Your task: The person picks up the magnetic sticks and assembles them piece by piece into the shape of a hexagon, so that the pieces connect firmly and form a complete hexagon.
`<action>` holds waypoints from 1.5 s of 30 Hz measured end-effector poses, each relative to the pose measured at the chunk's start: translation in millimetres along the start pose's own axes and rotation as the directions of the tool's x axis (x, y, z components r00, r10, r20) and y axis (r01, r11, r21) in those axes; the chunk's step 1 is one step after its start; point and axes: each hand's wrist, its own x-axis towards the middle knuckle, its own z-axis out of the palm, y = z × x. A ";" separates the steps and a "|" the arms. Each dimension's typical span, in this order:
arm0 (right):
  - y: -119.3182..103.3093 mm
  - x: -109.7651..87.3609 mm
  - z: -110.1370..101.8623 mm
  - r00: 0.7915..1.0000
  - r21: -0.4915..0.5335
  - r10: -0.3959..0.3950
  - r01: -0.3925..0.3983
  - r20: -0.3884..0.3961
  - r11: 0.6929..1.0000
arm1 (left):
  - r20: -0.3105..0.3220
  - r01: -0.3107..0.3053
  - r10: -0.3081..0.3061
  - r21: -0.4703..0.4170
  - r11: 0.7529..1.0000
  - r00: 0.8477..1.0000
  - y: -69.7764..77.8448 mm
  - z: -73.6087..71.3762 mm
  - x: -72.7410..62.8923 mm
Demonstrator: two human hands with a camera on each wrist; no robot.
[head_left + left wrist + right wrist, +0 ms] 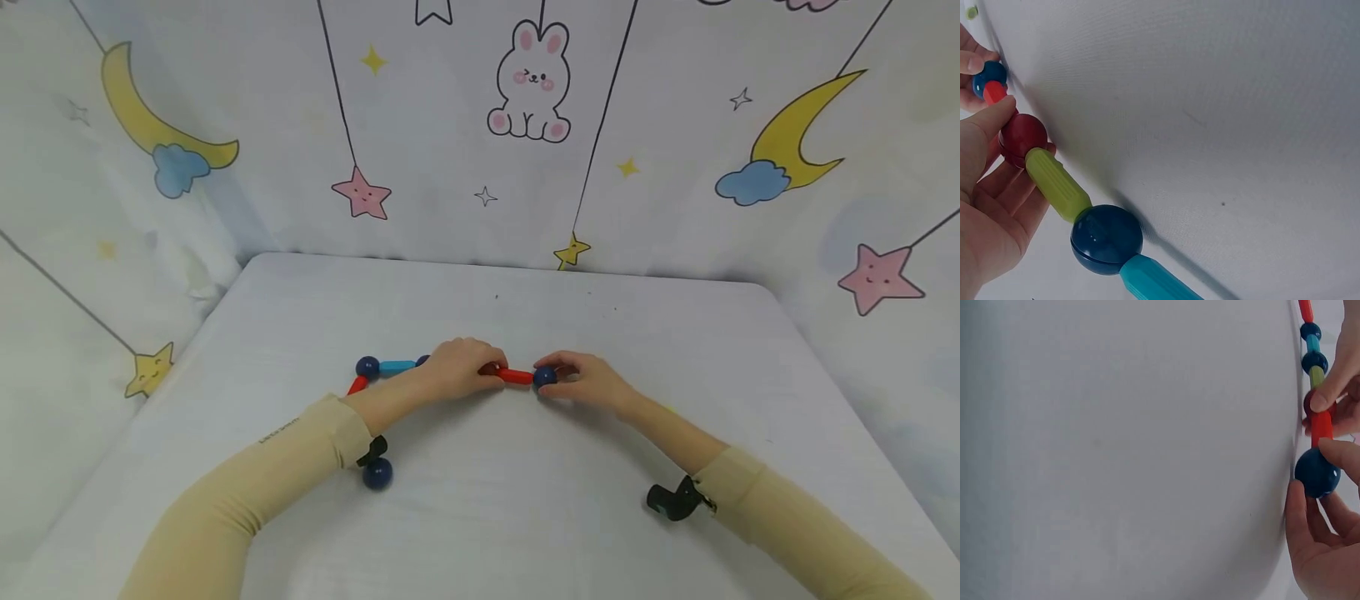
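Note:
My left hand grips a dark red ball in a chain of balls and rods. Thumb and fingertips of my right hand pinch a navy blue ball at the chain's right end. Between the hands runs a red rod, meeting that ball. On the other side of the red ball come a lime green rod, a second blue ball and a light blue rod. A corner blue ball follows, with another red rod running under my left forearm, partly hidden.
Near my left wrist a further blue ball sits on the white table; the forearm hides what lies behind it. Black wrist cameras hang at both cuffs. A patterned cloth stands behind the table's far edge.

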 end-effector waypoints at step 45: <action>31.4 -88.6 -62.2 0.992 -0.355 -0.119 0.122 0.030 0.927 | 0.088 -0.078 0.077 0.017 0.997 0.993 31.1 9.7 38.0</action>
